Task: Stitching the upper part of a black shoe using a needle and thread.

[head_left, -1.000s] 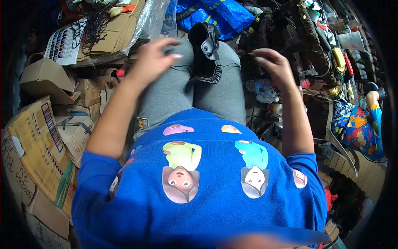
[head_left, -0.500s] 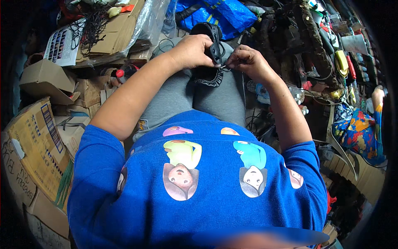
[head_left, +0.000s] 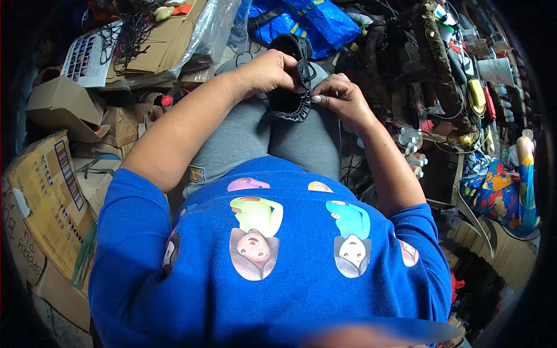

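My left hand [head_left: 271, 71] is closed on a black shoe [head_left: 303, 72], held above my thighs. Its part nearest me, an opening with a ridged, gathered-looking edge [head_left: 299, 115], hangs between my knees. Close against the right side of the shoe, my right hand [head_left: 342, 100] pinches thumb and forefinger together. A thin, shiny needle-like thing shows faintly at those fingertips, most of it hidden by them. The far end of the shoe [head_left: 289, 43] rises beyond my left fingers.
Cardboard boxes [head_left: 64, 113] crowd the left side, with tangled black cords [head_left: 132, 49] on flat cardboard. A blue plastic bag [head_left: 325, 26] lies ahead. At right are plastic bottles [head_left: 412, 153], a white cup [head_left: 496, 71] and another person's arm [head_left: 527, 165] beside colourful cloth.
My right hand has moved left and slightly nearer, its fingertips now up against the shoe. The shiny sliver between the hands shows less. My left hand keeps its hold.
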{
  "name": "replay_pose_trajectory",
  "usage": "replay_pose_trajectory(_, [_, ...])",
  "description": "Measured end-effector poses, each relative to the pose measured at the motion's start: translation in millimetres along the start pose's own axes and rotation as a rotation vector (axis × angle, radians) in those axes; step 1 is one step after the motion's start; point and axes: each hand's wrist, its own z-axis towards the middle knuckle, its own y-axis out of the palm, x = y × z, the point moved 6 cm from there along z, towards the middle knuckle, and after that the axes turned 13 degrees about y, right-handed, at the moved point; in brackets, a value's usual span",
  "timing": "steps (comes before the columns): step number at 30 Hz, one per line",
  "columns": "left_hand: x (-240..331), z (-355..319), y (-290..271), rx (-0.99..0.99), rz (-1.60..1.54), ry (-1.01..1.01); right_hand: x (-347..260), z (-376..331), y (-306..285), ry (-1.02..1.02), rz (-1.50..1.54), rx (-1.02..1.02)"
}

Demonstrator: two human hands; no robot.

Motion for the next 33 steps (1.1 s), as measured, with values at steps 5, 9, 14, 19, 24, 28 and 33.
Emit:
replay_pose_trajectory(5, [3, 1, 1, -0.198, 0.075, 0.002, 0, -15, 0, -0.003, 0.021, 0.084])
replay_pose_trajectory(9, [8, 1, 6, -0.378, 0.260, 0.071, -11, -25, 1, -0.020, -0.083, 0.146])
replay_pose_trajectory(14, [10, 3, 7, -0.390, 0.406, 0.205, -24, -29, -2, -0.057, -0.248, 0.187])
replay_pose_trajectory(19, [21, 6, 12, -0.457, 0.479, 0.283, -70, -30, 9, -0.193, -0.825, 0.066])
replay_pose_trajectory(24, [19, 20, 10, -0.379, 0.694, 0.063, -72, -14, 21, -0.261, -1.005, 0.004])
replay_pose_trajectory(28, [22, 28, 4, -0.326, 0.690, 0.210, -62, -13, 11, -0.166, -0.763, 0.031])
replay_pose_trajectory(33, [17, 27, 0, -0.142, 0.813, 0.204, -35, -13, 9, -0.034, -0.470, 0.126])
